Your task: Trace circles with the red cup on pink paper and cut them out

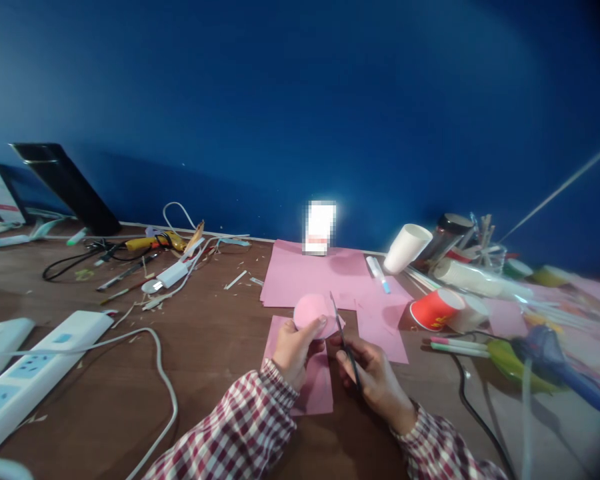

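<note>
My left hand (296,348) pinches a rounded piece of pink paper (311,308), thumb on top. In my right hand (375,380) is a dark pair of scissors (349,357), its blades pointing up and away from me at the right edge of that paper. How far the blades are apart cannot be made out. Beneath my hands lies a narrow pink sheet (314,393) on the brown table. Larger pink sheets (295,277) lie just beyond, towards the wall.
A lit phone (321,228) leans on the blue wall. To the right are a white cup (407,248), a red paper cup (436,309), markers (379,275) and a dark cable (473,407). On the left lie a power strip (43,367), a white cord (167,380) and paper scraps.
</note>
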`<action>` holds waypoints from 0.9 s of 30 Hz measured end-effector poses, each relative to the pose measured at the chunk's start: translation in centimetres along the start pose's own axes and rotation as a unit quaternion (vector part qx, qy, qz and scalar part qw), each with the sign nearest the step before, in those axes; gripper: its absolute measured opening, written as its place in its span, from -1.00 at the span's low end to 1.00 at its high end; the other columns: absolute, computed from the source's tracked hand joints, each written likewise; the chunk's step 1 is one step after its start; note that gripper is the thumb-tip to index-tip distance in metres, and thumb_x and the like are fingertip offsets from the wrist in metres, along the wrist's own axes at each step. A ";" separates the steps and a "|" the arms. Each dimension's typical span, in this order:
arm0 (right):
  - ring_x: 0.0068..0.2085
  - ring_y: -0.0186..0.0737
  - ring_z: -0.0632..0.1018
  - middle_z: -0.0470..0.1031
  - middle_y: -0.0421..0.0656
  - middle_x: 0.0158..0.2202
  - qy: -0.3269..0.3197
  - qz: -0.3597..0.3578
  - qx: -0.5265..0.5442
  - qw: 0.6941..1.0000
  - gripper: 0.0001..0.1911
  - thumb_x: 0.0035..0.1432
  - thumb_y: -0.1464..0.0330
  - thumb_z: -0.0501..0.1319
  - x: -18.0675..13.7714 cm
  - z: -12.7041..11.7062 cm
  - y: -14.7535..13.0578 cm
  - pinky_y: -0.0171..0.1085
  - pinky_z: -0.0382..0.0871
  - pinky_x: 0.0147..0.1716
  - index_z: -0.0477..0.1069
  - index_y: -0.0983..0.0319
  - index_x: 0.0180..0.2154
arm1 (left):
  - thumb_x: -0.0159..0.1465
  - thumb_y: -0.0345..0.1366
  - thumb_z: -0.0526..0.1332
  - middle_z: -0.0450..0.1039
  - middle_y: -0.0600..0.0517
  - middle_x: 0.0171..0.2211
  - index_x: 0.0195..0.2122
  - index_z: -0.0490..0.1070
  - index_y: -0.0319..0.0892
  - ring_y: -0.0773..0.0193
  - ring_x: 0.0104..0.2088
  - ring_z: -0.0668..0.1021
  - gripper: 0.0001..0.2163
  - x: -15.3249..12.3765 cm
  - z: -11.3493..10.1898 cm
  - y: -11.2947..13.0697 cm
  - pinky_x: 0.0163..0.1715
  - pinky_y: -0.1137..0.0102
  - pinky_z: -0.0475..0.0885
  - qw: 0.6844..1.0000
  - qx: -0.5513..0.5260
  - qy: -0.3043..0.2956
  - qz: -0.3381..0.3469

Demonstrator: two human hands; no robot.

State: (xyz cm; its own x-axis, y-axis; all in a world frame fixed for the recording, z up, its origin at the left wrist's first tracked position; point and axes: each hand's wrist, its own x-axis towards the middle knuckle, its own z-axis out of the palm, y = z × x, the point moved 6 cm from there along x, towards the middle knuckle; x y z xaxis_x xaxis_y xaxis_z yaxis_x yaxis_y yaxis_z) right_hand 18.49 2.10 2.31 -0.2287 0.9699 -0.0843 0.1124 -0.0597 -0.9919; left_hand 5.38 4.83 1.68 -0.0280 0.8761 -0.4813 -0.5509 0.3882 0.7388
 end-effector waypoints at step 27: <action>-0.60 -0.43 0.30 0.26 -0.29 -0.59 -0.006 0.011 0.022 1.000 -0.66 0.13 0.14 0.21 0.1 0.1 0.0 -0.44 0.20 -0.64 0.37 0.28 -0.19 | -0.08 -0.26 0.42 0.52 -0.06 -0.51 -0.34 0.45 -0.34 0.36 -0.56 0.49 -0.67 -0.2 0.2 0.3 -0.64 0.53 0.33 1.000 0.019 -0.021 0.006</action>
State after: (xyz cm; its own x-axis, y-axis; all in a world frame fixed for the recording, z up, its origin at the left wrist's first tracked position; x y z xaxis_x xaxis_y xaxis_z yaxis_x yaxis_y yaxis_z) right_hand 18.36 2.12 2.26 -0.2389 0.9652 -0.1068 0.0754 -0.0912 -0.9930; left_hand 5.43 4.80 2.12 0.0011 0.8913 -0.4533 -0.5179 0.3883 0.7623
